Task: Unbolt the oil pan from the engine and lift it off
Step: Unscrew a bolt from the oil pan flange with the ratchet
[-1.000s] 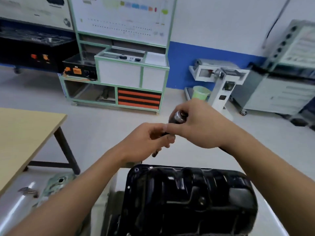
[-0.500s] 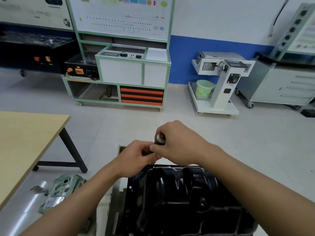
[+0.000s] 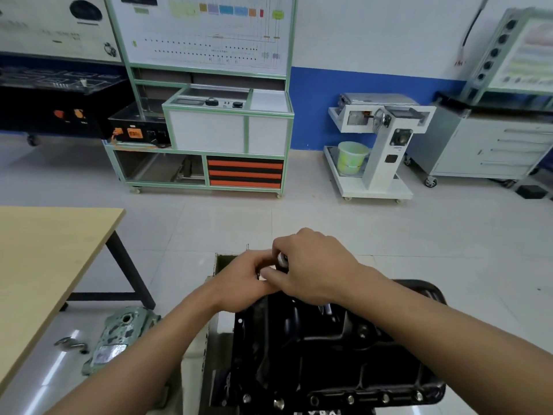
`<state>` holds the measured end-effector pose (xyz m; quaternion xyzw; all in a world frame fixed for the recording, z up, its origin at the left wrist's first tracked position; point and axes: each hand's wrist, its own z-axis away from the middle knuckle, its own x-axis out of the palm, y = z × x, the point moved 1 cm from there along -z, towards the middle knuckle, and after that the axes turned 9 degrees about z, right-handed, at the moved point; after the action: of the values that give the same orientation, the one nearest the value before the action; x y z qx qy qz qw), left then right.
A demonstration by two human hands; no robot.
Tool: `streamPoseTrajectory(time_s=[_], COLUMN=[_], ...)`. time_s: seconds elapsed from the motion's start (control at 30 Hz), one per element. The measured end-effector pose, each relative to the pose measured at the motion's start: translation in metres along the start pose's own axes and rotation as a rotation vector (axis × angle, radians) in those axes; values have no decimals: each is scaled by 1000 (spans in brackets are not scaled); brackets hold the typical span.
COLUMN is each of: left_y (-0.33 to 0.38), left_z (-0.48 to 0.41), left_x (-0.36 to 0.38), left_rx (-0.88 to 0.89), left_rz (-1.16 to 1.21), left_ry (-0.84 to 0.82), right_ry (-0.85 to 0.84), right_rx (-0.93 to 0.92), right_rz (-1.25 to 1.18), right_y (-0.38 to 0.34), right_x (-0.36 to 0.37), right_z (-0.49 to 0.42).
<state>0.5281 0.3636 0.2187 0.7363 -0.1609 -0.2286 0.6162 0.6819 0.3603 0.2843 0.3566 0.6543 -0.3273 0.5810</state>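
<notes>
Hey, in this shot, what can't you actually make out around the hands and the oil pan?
1. Tool, head view: only a shiny end shows; the right hand and left hand hide the rest.
2. Oil pan, head view: far rim behind the hands, right side under the right forearm.
3. Wall chart, head view: print too small and blurred.

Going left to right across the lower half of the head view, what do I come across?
Wooden table → green-grey metal cover → left hand → right hand. Left out: the small metal tool both hands grip and the oil pan beneath them, which overlap.
</notes>
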Motion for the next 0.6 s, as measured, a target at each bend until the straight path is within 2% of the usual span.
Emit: streamPoseTrajectory(time_s=[0.1,0.17,0.27,0.33,0.43,0.6], left_y=[12,17,18,13,8,8], left_z=[-2,-6,-12,-13,-12,-18], left_x=[-4,-1,4,5,5,8], left_rx=[59,70,54,48,87,140], left_rz=[86,57,-54,-79,-43,-62], left_ry=[-42,-64,-28,10,49,270], right_ry=[96,159,316,313,178,-21], right_rx=[-221,-380,-468,-421,-215,23], right_rz=[128,174,175,111,-18,-72], right_y=[2,9,18,20,32,39], right_x=[-7,-15,-21,-23,-27,-34], right_z=[-1,-2,0,5,18,50])
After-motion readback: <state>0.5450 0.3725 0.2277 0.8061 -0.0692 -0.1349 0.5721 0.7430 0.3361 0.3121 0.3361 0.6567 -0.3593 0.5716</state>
